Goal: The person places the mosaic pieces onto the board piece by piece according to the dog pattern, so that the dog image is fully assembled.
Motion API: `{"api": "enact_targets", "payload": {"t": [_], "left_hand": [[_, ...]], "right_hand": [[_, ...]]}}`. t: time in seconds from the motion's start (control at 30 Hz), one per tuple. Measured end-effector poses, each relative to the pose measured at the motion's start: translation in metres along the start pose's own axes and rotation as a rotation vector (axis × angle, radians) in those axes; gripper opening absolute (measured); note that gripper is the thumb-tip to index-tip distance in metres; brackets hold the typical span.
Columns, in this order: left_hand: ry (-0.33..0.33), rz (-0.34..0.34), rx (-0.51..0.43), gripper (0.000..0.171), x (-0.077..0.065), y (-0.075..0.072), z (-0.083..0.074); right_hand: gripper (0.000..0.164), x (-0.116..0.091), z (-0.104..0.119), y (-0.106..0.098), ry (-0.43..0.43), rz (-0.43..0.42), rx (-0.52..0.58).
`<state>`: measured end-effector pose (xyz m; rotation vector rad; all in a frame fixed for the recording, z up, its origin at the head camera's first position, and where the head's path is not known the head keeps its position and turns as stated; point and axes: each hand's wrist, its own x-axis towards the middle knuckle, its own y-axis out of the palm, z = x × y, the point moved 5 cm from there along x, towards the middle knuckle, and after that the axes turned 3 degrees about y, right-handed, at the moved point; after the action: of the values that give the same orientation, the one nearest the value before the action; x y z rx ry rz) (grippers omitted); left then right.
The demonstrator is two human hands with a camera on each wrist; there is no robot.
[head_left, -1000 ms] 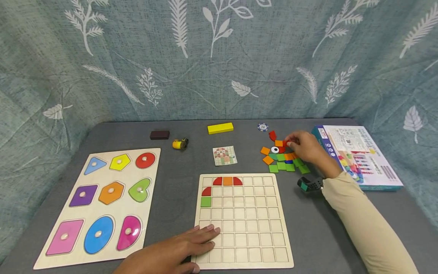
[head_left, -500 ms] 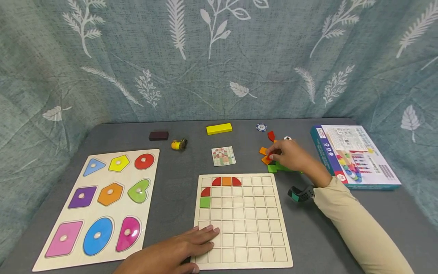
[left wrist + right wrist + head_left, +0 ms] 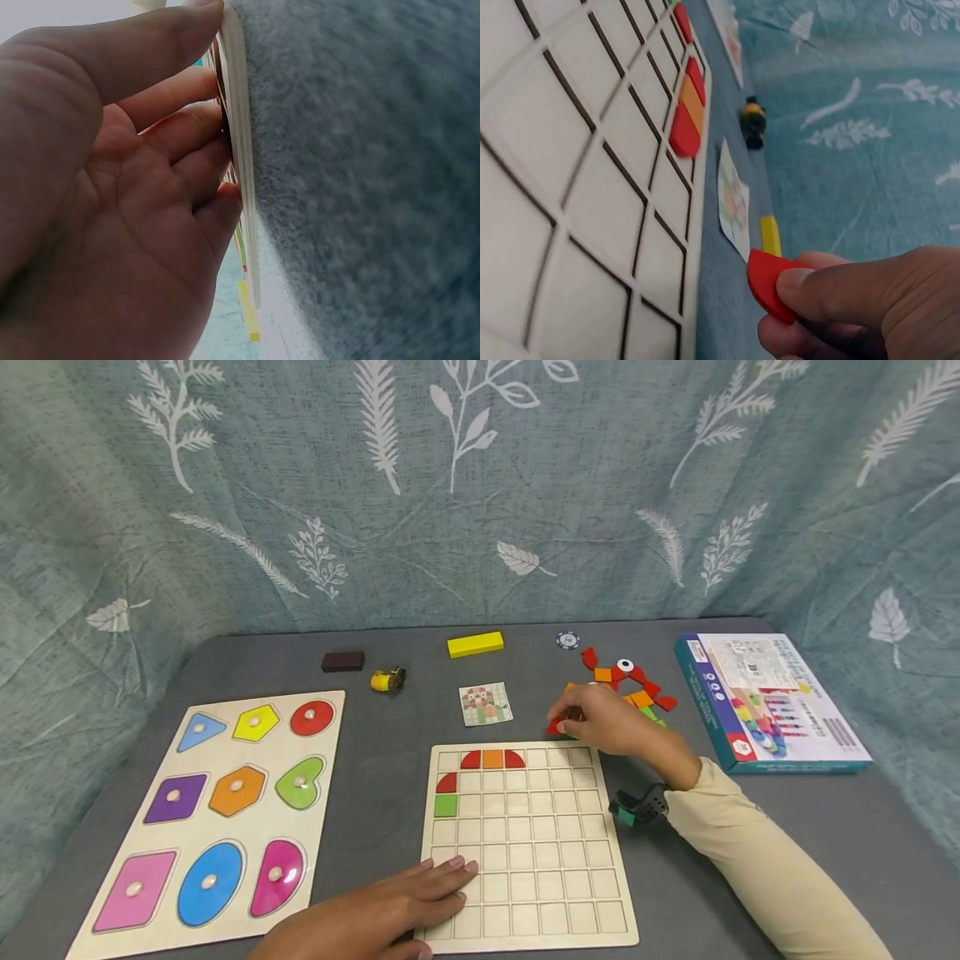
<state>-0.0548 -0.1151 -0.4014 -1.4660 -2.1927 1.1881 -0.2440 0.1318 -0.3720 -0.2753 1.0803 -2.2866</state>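
Note:
A red quarter-circle tile point(image 3: 769, 281) is pinched between the thumb and fingers of my right hand point(image 3: 603, 718), which hovers by the far right corner of the wooden grid board point(image 3: 540, 860). On the board's far left part lie red quarter-circle tiles point(image 3: 446, 783), an orange square tile point(image 3: 492, 759) and a green square tile point(image 3: 446, 806). My left hand point(image 3: 390, 902) rests on the board's near left edge with its fingers extended. Behind the right hand spreads a loose pile of tiles, with red ones, orange ones point(image 3: 641, 699) and a round eye tile point(image 3: 626, 666); the hand hides part of it.
A pattern card point(image 3: 486, 704) lies beyond the board. The shape puzzle point(image 3: 315, 852) is at left, a box point(image 3: 780, 702) at right. Farther back are a yellow block point(image 3: 476, 644), a dark block point(image 3: 342, 661), a small yellow-and-black toy point(image 3: 387, 680) and a poker chip point(image 3: 567, 640).
My right hand has picked a red quarter-circle tile out of the pile and carried it left and nearer, to the board's far edge. My left hand stays on the board.

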Motion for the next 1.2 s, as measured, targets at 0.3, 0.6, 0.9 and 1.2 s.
{"api": "enact_targets", "payload": {"t": [0.3, 0.6, 0.9, 1.2], "left_hand": [[-0.01, 0.008, 0.014, 0.057, 0.001, 0.001, -0.002], [-0.014, 0.01, 0.023, 0.056, 0.0, 0.003, -0.001], [-0.044, 0.005, -0.022, 0.055, -0.002, 0.004, 0.001], [-0.02, 0.004, 0.012, 0.057, 0.0, 0.003, 0.0]], "right_hand": [[0.017, -0.001, 0.015, 0.016, -0.055, 0.053, 0.025], [0.016, -0.003, 0.034, 0.031, -0.138, 0.083, 0.018], [0.016, 0.004, 0.064, 0.059, -0.262, 0.133, 0.059], [0.018, 0.009, 0.086, 0.079, -0.311, 0.166, 0.058]]}}
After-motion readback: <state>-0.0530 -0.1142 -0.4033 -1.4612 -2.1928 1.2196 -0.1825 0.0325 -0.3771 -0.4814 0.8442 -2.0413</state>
